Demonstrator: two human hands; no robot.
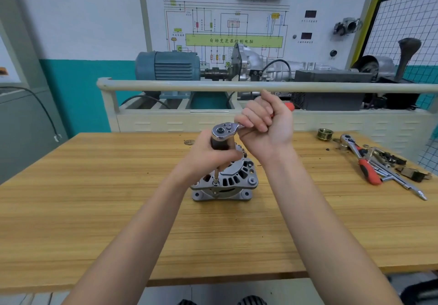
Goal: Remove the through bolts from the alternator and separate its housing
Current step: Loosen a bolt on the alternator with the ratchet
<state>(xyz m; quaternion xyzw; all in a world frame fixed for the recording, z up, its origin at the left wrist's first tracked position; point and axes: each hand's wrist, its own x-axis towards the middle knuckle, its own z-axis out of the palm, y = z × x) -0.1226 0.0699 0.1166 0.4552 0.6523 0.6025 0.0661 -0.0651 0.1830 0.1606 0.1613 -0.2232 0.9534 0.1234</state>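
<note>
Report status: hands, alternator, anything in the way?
Right hand grips ratchet handle; left hand steadies the extension. Alternator upright, socket on a through bolt. No obstruction.

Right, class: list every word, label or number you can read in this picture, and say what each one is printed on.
"自动变速器控制电脑": on the green bar of the wiring diagram board behind the bench.
Other small labels and headings on that board: too small and blurred to read.
The two dark display windows: no digits legible.
Alternator, ratchet, spare tools: no readable markings.
</note>
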